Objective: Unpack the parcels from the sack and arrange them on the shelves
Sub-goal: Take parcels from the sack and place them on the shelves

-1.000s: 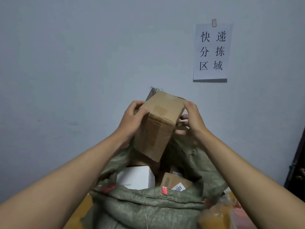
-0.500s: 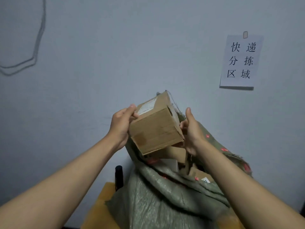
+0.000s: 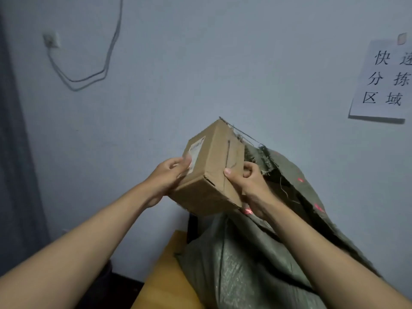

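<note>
A brown cardboard parcel with a white shipping label on its left face is held up in the air, tilted, in front of the wall. My left hand grips its left side over the label. My right hand grips its right face, thumb pressed on the taped seam. Below and to the right lies the green woven sack, its frayed mouth rising behind the parcel. The sack's contents are hidden from this angle.
The sack rests on a yellow wooden surface. A paper sign with printed characters hangs on the wall at the right. A wall socket with a looping cable is at upper left. A dark curtain or edge runs along the left.
The parcel has come up out of the sack and turned so its labelled face shows on the left. My view has swung left, bringing the socket and cable into sight.
</note>
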